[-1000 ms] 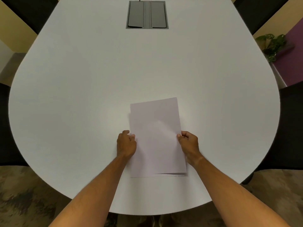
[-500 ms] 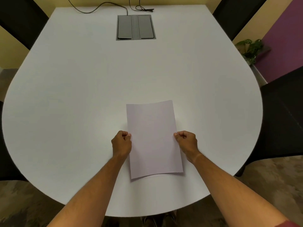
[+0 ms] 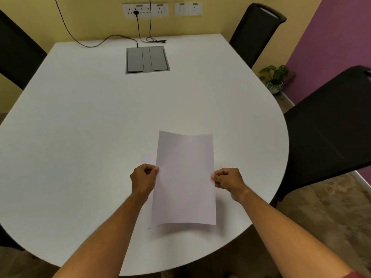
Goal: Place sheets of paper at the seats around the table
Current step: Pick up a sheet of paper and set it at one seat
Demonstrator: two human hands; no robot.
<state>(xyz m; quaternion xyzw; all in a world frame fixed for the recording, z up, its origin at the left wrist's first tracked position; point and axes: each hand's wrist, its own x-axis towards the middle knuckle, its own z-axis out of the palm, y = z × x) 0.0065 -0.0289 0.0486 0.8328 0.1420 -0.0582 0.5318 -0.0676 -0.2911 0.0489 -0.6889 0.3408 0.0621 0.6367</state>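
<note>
white table (image 3: 80,137) fills the view, black chairs (image 3: 329,125) around it (a yellow wall behind). left hand (image 3: 143,180) and right hand (image 3: 228,180) each pinch a side edge of the paper (image 3: 184,177), fingers curled, forearms reaching forward. the paper hangs between them, bowed, above the table's near edge.

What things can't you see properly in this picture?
- How many sheets: the paper held by the left hand and right hand hides anything beneath; only a thin edge peeks out below.
- Left chair: cut off by the head view's edge.
- Wall sockets: too small to read.
</note>
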